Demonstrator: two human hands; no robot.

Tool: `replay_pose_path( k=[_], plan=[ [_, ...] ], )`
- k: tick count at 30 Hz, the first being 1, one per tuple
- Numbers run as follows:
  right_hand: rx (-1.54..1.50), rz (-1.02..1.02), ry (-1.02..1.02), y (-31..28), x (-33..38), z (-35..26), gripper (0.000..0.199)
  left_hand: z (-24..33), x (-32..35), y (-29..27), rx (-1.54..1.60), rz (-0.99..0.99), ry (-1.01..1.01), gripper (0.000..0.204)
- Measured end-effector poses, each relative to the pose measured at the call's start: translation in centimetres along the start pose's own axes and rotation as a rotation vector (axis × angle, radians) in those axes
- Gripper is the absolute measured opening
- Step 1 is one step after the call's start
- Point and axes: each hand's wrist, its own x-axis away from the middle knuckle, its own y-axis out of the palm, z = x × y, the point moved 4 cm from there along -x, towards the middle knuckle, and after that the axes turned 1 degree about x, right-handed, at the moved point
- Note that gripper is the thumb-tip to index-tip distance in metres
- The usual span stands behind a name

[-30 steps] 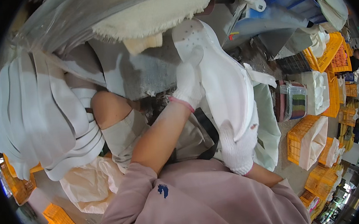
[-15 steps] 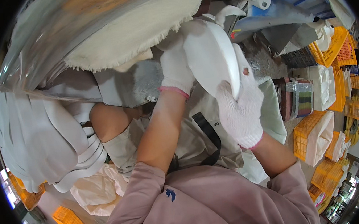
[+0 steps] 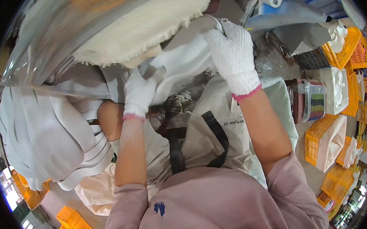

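Both my hands wear white knit gloves and hold a white shoe sole point(image 3: 183, 63) between them. My left hand point(image 3: 138, 94) grips its lower left end. My right hand point(image 3: 232, 54) is closed over its upper right end. The sole is pressed up against a cream-coloured cloth buffing wheel point(image 3: 142, 27) that fills the top of the view. My beige apron with a black strap point(image 3: 213, 131) lies below the hands.
A large stack of white soles point(image 3: 47, 134) sits at my left. A clear tub with coloured contents point(image 3: 314, 100) and several orange crates point(image 3: 323, 140) stand on the floor at right. More orange crates point(image 3: 69, 226) are at lower left.
The sole has turned from upright to nearly level and gone up against the buffing wheel. My right hand rose from the lower end to the top; my left hand shifted left and down.
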Motion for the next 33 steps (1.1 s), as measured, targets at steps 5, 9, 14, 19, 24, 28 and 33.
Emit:
replay_pose_path(
  k=[5,9,14,19,24,28,33],
  plan=[
    [-0.017,-0.081,0.055,3.9,-2.9,2.1,0.04,2.5,4.7,0.0,0.885,-0.516,0.112,0.069],
    [-0.082,-0.258,0.312,2.7,-1.4,0.2,0.058,6.0,6.2,4.6,1.128,-0.514,0.028,0.044],
    [0.048,-0.386,0.198,-4.7,6.2,-4.8,0.085,11.4,4.6,10.4,1.565,-0.237,-0.019,0.036],
    [0.045,0.106,0.194,-5.4,7.5,-2.5,0.096,14.1,0.8,11.1,1.005,0.106,0.117,0.03],
    [-0.007,0.112,0.181,-1.6,2.8,-0.9,0.081,12.2,-3.6,7.9,-0.115,0.062,0.568,0.052],
    [0.015,0.075,0.209,-0.6,-0.1,0.1,0.07,5.8,-4.3,4.4,0.355,-0.183,-0.198,0.067],
    [0.089,-0.092,0.207,3.2,-2.8,2.9,0.061,3.6,1.0,0.4,0.234,-0.313,0.096,0.052]
  ],
)
